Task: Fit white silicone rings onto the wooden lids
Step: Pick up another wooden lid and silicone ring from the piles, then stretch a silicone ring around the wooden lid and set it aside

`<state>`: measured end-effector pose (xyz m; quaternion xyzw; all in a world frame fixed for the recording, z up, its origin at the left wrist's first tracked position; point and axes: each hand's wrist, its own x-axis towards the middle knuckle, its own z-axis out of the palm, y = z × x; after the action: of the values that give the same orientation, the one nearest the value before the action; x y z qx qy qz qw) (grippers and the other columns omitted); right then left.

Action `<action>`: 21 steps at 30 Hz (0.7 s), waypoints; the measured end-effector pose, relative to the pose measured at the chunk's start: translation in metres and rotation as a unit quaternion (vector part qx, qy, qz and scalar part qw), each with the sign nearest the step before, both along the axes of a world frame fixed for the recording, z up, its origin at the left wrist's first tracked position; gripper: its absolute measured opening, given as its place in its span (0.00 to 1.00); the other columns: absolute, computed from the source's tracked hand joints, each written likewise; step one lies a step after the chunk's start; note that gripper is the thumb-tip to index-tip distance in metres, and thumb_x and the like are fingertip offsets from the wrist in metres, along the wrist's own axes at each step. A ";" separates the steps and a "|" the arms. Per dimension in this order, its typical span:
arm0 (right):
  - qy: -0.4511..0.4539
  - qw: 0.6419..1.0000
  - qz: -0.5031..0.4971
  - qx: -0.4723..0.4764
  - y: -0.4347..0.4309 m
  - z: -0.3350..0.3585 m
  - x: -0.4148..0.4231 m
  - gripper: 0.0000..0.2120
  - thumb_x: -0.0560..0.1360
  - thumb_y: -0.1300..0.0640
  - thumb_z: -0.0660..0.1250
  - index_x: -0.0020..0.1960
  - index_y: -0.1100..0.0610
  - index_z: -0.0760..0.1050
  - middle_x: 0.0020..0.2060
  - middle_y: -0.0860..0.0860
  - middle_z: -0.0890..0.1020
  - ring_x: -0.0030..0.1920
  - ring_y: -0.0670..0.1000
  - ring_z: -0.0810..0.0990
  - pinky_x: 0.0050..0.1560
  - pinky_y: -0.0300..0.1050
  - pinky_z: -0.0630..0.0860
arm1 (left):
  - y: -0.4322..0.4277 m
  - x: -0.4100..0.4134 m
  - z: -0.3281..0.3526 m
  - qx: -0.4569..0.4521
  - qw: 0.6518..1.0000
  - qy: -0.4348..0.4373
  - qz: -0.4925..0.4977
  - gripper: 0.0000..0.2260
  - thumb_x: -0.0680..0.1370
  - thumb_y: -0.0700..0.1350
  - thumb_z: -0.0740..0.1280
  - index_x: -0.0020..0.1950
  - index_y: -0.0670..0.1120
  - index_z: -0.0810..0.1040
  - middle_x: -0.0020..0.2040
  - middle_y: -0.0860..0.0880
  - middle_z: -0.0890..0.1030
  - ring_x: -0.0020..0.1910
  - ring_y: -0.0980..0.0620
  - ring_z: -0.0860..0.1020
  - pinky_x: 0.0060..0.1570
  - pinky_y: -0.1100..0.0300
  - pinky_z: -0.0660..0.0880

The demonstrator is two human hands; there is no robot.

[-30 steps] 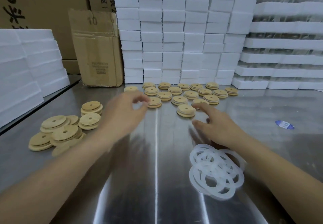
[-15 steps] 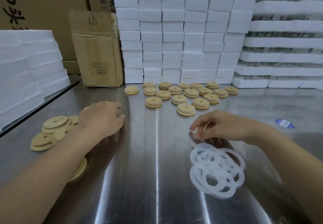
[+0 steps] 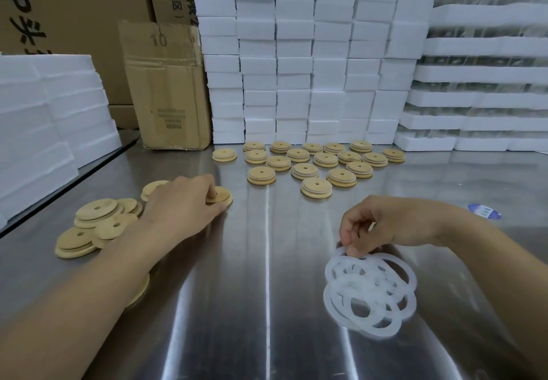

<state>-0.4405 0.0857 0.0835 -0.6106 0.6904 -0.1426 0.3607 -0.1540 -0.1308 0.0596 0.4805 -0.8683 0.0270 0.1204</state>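
My left hand (image 3: 184, 201) lies over a wooden lid (image 3: 221, 195) on the steel table, fingers curled round its edge, beside a loose heap of bare wooden lids (image 3: 95, 225) at the left. My right hand (image 3: 382, 222) reaches down and pinches the top edge of a white silicone ring (image 3: 341, 253) from the tangled pile of rings (image 3: 370, 290) at the front right. Several lids with white rings round them (image 3: 315, 161) lie in rows at the back of the table.
A stack of white foam blocks (image 3: 296, 53) forms a wall behind the lids. More foam trays (image 3: 480, 83) stand at the right and foam slabs (image 3: 44, 118) at the left. A cardboard box (image 3: 166, 83) leans at the back left. A blue sticker (image 3: 484, 211) lies at the right.
My left hand came back from the far rows to the left heap and slid a lid out to the right. My right hand dropped to the ring pile and pinched a ring.
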 end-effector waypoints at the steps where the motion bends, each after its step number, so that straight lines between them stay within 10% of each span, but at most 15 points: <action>1: 0.003 1.000 0.002 -0.001 0.000 0.000 0.000 0.04 0.78 0.57 0.76 0.46 0.49 0.85 0.43 0.50 0.86 0.43 0.46 0.81 0.50 0.40 0.77 | 0.001 -0.001 -0.001 -0.004 1.000 0.002 -0.006 0.12 0.80 0.65 0.69 0.49 0.59 0.74 0.45 0.57 0.79 0.42 0.55 0.75 0.33 0.57 0.67; 7: -0.049 0.990 -0.086 -0.095 -0.003 -0.006 0.002 0.03 0.80 0.61 0.72 0.52 0.54 0.83 0.41 0.49 0.85 0.43 0.46 0.81 0.55 0.45 0.77 | 0.012 -0.011 0.002 0.125 0.989 0.018 -0.076 0.27 0.75 0.71 0.70 0.69 0.59 0.78 0.55 0.55 0.76 0.56 0.50 0.78 0.56 0.50 0.79; 13: -0.067 0.957 -0.135 -0.248 -0.006 -0.005 0.023 0.04 0.81 0.55 0.72 0.51 0.52 0.86 0.46 0.55 0.85 0.44 0.44 0.81 0.51 0.41 0.76 | 0.047 -0.033 -0.013 0.152 0.965 0.158 -0.146 0.23 0.67 0.71 0.76 0.54 0.59 0.83 0.52 0.61 0.81 0.52 0.57 0.80 0.52 0.52 0.80; 21: -0.115 0.915 -0.102 -0.374 -0.018 -0.018 0.052 0.04 0.82 0.60 0.70 0.49 0.56 0.81 0.34 0.48 0.81 0.36 0.46 0.79 0.42 0.37 0.78 | 0.073 -0.056 -0.022 0.427 0.741 0.487 -0.179 0.22 0.70 0.39 0.84 0.59 0.57 0.86 0.62 0.46 0.81 0.47 0.51 0.86 0.42 0.56 0.84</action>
<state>-0.3889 0.0674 0.0653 -0.6063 0.5991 -0.4959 0.1663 -0.2104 -0.0575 0.0375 0.2655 -0.6821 -0.6058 0.3118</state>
